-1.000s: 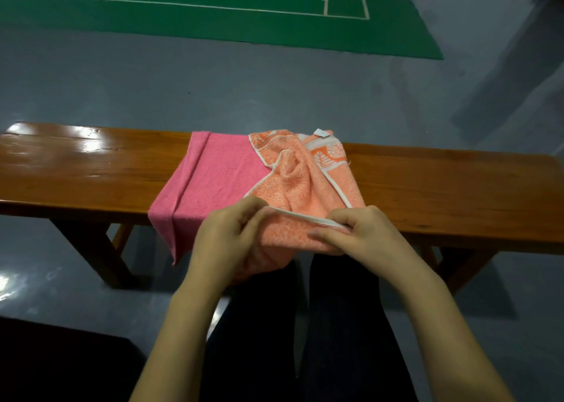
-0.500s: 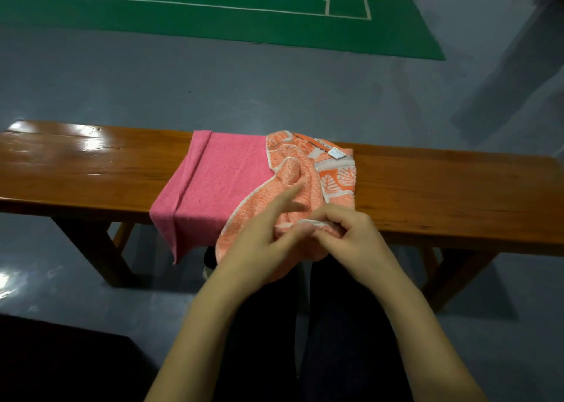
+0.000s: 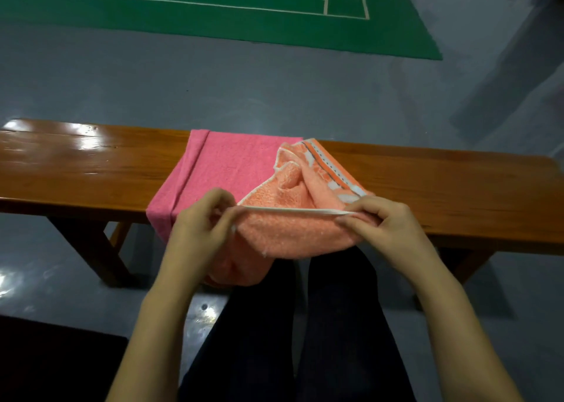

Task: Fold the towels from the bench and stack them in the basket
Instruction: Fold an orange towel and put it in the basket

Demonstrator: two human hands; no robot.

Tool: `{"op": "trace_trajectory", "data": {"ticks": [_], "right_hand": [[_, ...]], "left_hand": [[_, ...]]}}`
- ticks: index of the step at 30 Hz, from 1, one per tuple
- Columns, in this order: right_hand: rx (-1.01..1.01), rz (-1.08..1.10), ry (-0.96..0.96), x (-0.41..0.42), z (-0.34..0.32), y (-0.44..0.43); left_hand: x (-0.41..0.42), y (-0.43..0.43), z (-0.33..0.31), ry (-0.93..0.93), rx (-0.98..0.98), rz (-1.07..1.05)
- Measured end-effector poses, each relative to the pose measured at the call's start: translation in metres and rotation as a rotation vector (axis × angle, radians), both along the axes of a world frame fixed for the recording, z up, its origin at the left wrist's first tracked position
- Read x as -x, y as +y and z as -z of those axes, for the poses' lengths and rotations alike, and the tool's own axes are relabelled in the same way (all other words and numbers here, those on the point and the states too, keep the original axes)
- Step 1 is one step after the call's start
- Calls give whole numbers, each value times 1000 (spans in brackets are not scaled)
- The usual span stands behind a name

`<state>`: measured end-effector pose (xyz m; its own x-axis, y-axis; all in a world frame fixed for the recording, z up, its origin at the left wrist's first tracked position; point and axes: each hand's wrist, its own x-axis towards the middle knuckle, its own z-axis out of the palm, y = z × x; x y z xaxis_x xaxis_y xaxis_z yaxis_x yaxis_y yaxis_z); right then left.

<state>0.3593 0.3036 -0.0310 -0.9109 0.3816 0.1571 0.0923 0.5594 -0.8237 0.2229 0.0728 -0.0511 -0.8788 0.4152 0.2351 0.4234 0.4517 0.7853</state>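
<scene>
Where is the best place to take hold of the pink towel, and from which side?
Grip the pink towel at its overhanging near-left corner, coming from the near side. That corner hangs free off the bench; the orange towel covers its right part.

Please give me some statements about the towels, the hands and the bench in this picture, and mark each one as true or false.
1. Both hands pinch the white edge of the orange towel. True: the left hand and the right hand hold it stretched between them.
2. The pink towel lies on the floor. False: it lies on the wooden bench, and one end hangs over the near edge.
3. The orange towel partly covers the pink towel. True.
4. A basket stands on the bench. False: no basket is in view.
5. The orange towel is already folded flat. False: it is bunched and crumpled.
</scene>
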Motion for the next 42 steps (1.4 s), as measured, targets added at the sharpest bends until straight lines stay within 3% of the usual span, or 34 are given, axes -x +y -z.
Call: {"op": "trace_trajectory", "data": {"ticks": [4, 8, 10, 13, 21, 23, 26, 31, 37, 42], "right_hand": [[4, -12, -12, 4, 5, -11], [49, -124, -13, 12, 9, -35], [100, -144, -5, 14, 6, -40], [143, -142, -38, 12, -2, -37], [156, -136, -152, 11, -10, -32], [86, -133, -195, 11, -11, -30], [-58, -102, -254, 9, -10, -22], [-101, -61, -203, 4, -6, -15], [-108, -112, -127, 12, 0, -33], [-82, -141, -164, 5, -3, -25]], "left_hand": [[0, 3, 4, -10, 211, -67], [-29, 35, -11, -157, -27, 296], [-36, 44, -14, -207, -17, 374], [-33, 47, -12, -207, 51, 352], [-33, 46, -9, -18, 16, 327], [-30, 40, -6, -4, 5, 322], [-15, 25, 1, 87, 16, 234], [-1, 6, 9, 96, 109, 10], [-34, 48, -4, -158, -11, 440], [-26, 44, 3, -29, 12, 329]]}}
